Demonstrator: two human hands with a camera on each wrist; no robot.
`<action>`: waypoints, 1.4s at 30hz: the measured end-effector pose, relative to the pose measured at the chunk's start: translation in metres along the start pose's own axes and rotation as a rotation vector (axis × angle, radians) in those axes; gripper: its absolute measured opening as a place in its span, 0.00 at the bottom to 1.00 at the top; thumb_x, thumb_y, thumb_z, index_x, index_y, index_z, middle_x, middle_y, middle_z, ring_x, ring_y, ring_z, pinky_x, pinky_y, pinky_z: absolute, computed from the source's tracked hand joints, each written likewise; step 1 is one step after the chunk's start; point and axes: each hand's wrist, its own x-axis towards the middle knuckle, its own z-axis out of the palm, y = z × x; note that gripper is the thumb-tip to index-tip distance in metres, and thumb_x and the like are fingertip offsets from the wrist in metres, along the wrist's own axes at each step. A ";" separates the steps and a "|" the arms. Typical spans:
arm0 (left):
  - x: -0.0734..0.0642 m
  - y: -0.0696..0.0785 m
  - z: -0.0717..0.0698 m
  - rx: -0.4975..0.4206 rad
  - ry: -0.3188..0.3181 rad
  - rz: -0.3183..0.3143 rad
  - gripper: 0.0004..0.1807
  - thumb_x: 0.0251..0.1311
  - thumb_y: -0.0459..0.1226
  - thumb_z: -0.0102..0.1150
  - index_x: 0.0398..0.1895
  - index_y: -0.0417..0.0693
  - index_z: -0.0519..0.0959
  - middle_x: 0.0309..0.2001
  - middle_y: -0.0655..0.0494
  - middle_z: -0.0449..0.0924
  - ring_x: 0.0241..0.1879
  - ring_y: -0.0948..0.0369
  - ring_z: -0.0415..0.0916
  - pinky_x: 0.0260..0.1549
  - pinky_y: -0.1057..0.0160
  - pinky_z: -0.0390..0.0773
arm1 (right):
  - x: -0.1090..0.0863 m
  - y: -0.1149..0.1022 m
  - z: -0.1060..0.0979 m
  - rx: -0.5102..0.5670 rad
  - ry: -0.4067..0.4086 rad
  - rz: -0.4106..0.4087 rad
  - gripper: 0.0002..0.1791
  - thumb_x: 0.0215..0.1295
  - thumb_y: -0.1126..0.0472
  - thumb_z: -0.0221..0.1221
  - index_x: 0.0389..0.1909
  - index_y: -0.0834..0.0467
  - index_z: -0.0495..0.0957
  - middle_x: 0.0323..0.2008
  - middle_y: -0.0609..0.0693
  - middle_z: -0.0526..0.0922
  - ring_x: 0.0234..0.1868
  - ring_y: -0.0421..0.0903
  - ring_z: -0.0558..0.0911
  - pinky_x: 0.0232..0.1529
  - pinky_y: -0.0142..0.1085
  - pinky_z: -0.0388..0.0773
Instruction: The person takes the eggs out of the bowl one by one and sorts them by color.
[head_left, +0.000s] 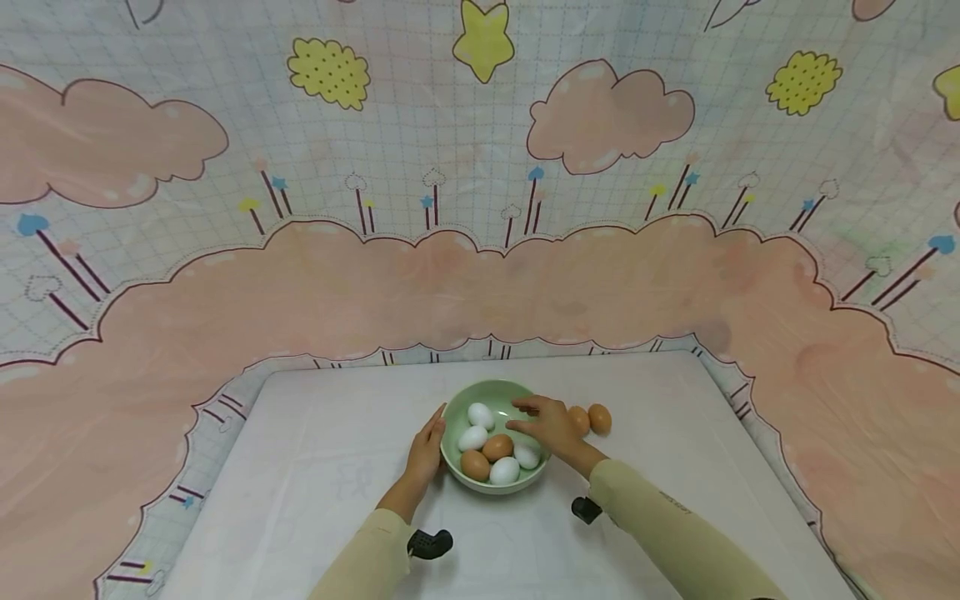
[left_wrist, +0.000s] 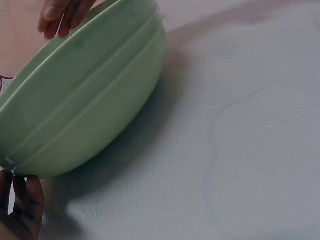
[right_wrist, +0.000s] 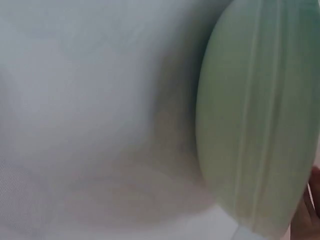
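White tabletop [head_left: 300, 483] fills the near left of my head feed, and past it a pale sleeve [head_left: 367, 550] with a black wrist camera [head_left: 431, 545] leads to the left hand [head_left: 424, 450]. Its fingers lie fairly straight against the outside of the green bowl [head_left: 491, 392], steadying more than gripping, as I read it. I judge the bowl stiff and smooth, and it could slide if pushed; I would brace it by the outer wall, just under the rim.

Inside lie four white eggs [head_left: 504, 471] and two brown eggs [head_left: 498, 447], mostly gathered at the near and left side. I expect each to be light, slick and easily cracked, and prone to roll into its neighbour. I'd take one round its widest part with soft fingertips, never squeezing the ends.

Further right, the right hand [head_left: 551, 425] reaches over the bowl's right rim, thumb and fingers spread apart, nothing visible between them. Just beyond that hand, two loose eggs [head_left: 600, 418], both brown, lie side by side on the tabletop, outside the bowl; the nearer one is partly covered from my view.
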 end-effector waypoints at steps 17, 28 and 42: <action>0.001 -0.002 -0.003 0.005 0.005 0.012 0.26 0.78 0.48 0.37 0.74 0.50 0.63 0.73 0.44 0.60 0.73 0.43 0.53 0.71 0.43 0.52 | 0.020 0.004 0.022 -0.092 -0.311 -0.001 0.24 0.58 0.54 0.70 0.54 0.60 0.82 0.52 0.54 0.84 0.54 0.53 0.80 0.57 0.47 0.75; -0.001 0.002 -0.003 -0.011 -0.008 -0.027 0.26 0.78 0.48 0.37 0.75 0.52 0.61 0.74 0.45 0.58 0.74 0.43 0.51 0.71 0.42 0.51 | 0.023 0.002 0.024 -0.111 -0.426 0.020 0.24 0.56 0.55 0.72 0.52 0.59 0.84 0.50 0.51 0.86 0.54 0.48 0.80 0.58 0.44 0.74; -0.003 0.003 -0.002 -0.021 -0.012 -0.025 0.27 0.78 0.49 0.37 0.75 0.54 0.62 0.74 0.46 0.59 0.74 0.43 0.51 0.71 0.43 0.51 | 0.022 0.001 0.022 -0.144 -0.480 0.051 0.22 0.57 0.60 0.71 0.53 0.61 0.83 0.51 0.54 0.85 0.55 0.50 0.80 0.60 0.44 0.73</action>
